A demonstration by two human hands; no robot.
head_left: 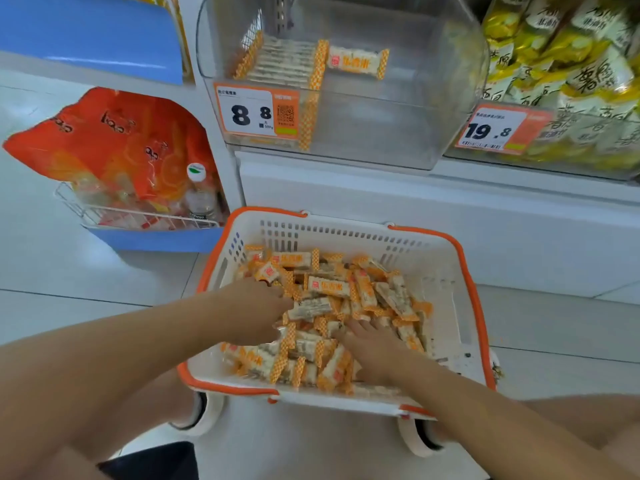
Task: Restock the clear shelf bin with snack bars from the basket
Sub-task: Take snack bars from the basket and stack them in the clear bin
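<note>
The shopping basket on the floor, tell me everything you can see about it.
The basket looks like white plastic with slotted walls and an orange rim; orange handles lie folded down along it. It sits upright on the pale tiled floor below the clear shelf bin, heaped with orange-and-white wrapped snack bars. The left hand and right hand reach inside, resting among the bars.

- both bare forearms reach forward and down, converging toward each other.
- left hand (254,308) lies palm down, its fingers bent downward and their tips hidden.
- right hand (372,344) lies palm down, fingers stretched forward and slightly spread.
- the hands are near each other, not touching.
</note>
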